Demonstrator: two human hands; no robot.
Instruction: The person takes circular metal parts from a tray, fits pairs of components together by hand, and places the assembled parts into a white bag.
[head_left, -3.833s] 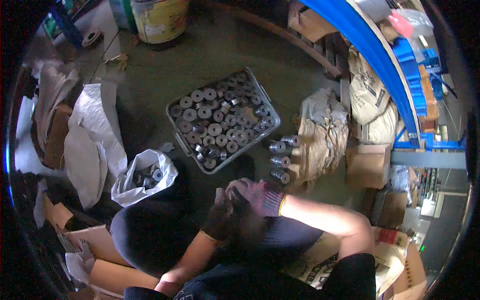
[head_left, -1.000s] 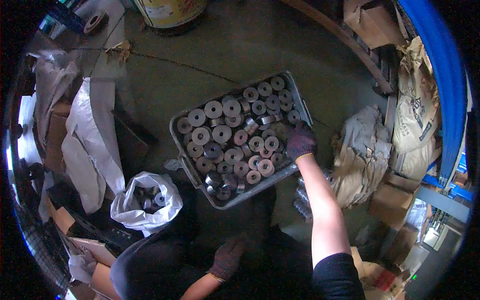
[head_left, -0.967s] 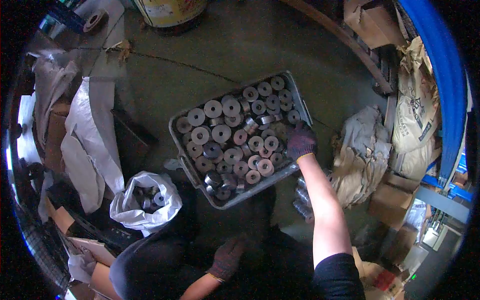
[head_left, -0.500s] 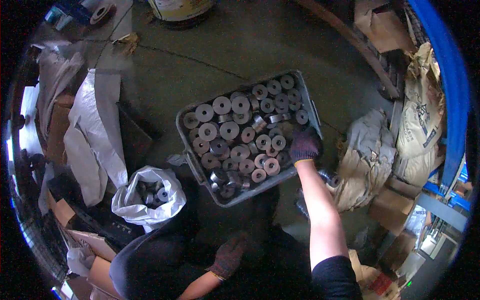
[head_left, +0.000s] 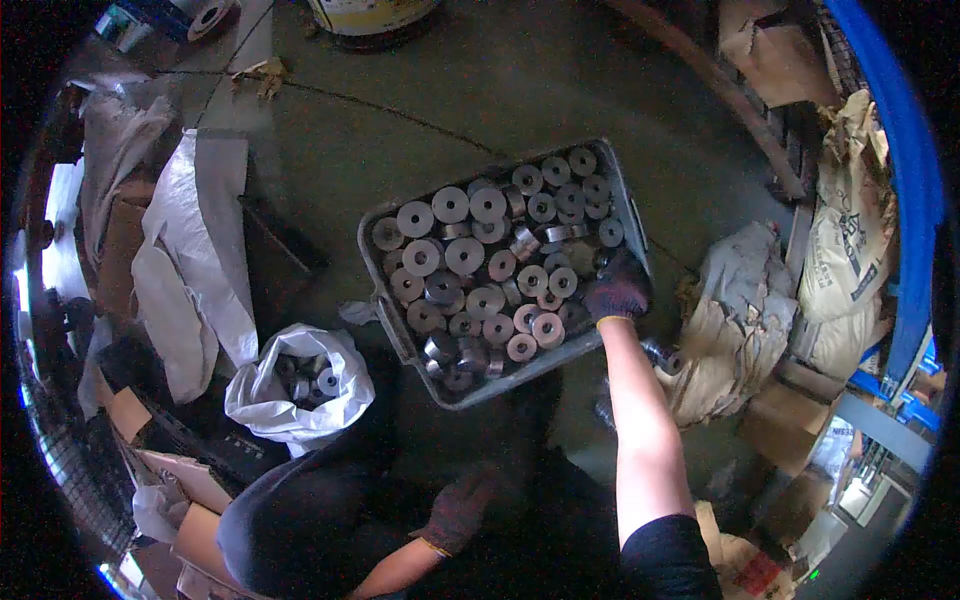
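A grey tray (head_left: 397, 338) on the floor holds many round metal pieces with centre holes (head_left: 464, 256). My right hand (head_left: 618, 287), in a dark knitted glove, reaches over the tray's right side; its fingers are dark and partly hidden, so their grip cannot be made out. My left hand (head_left: 462, 513), gloved too, rests low by my legs, its fingers blurred into dark cloth. Just right of my right forearm, more metal pieces (head_left: 662, 356) lie on the floor beside crumpled brown paper (head_left: 735, 320). A white bag (head_left: 340, 410) at the left holds several metal pieces.
White sheeting (head_left: 205, 250) and cardboard (head_left: 190, 480) lie at the left. A yellow bucket (head_left: 375, 18) stands at the top. Along the right are printed sacks (head_left: 845, 250), a cardboard box (head_left: 785, 420) and a blue beam (head_left: 905, 170).
Since 3.8 seconds ago, my hands have parted: the right went from near my lap to the tray, the left stayed low. Over the last second the view shifted slightly, and my right hand remains at the tray.
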